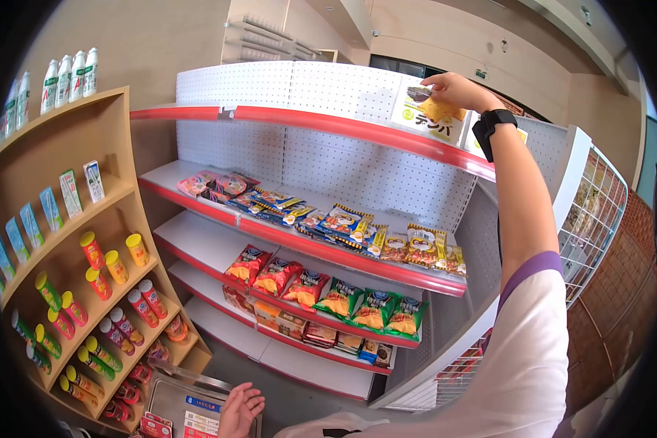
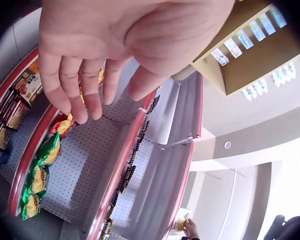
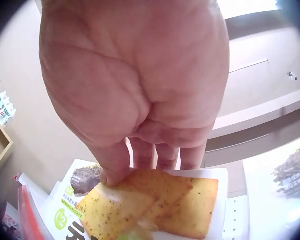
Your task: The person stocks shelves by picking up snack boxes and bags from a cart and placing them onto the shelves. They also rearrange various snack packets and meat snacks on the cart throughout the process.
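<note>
On the top shelf at the right, the right hand point(image 1: 456, 93) grips the upper edge of a white box point(image 1: 427, 117) with yellow crackers printed on it. In the right wrist view the thumb lies on the front of the box point(image 3: 195, 207), and the fingers of the right hand point(image 3: 135, 90) go behind its top edge. Low in the head view, the left hand point(image 1: 241, 410) is held beside a grey tray point(image 1: 169, 394), its fingers loosely bent. The left wrist view shows the left hand point(image 2: 125, 55) holding nothing, fingers spread a little.
Lower shelves carry snack packets point(image 1: 343, 223), red chip bags point(image 1: 276, 276), green chip bags point(image 1: 376, 308) and small boxes point(image 1: 281, 321). A wooden shelf point(image 1: 120, 191) with cans and bottles stands at left. A white wire rack point(image 1: 588, 212) is at right. Another white box point(image 3: 280, 190) stands beside the gripped one.
</note>
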`<state>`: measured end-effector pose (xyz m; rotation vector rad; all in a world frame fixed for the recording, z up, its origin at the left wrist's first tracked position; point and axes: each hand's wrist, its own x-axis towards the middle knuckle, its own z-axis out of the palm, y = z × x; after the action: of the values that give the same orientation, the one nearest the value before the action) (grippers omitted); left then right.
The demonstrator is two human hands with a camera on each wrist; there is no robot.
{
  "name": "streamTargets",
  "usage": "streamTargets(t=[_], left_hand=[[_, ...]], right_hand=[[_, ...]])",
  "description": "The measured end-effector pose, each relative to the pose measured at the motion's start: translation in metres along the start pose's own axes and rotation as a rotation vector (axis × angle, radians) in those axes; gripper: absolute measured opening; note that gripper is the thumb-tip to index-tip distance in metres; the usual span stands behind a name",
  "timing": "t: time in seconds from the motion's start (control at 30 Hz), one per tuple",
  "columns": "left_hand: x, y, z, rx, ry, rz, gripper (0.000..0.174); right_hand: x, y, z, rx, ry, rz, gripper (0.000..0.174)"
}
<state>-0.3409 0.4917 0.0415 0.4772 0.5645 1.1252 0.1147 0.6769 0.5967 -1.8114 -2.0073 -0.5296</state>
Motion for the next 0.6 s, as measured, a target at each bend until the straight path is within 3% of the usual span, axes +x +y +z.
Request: streamTargets(t=[0.2,0.47,0.5,0.6], left_hand=[[0.001,-0.002,0.007,0.037,0.047,0.001,0.033],[0.002,-0.006,0.001,0.047,0.1,-0.026,0.031],[0.002,-0.004,0.002,0.051,0.11,-0.022,0.029],[0.0,0.003,-0.004,0.195,0.094,-0.001,0.032]], right_hand=[[0.003,-0.002,0.005,-0.03,-0.049,-0.027,0.038],[-0.005,-0.01,0.01,0.005,-0.029,0.12,0.042],[0.007,0.014,0.02,-0.029,0.072,0.019,0.042],[0.012,0.024,0.015,0.002,0.047,0.021,0.04]])
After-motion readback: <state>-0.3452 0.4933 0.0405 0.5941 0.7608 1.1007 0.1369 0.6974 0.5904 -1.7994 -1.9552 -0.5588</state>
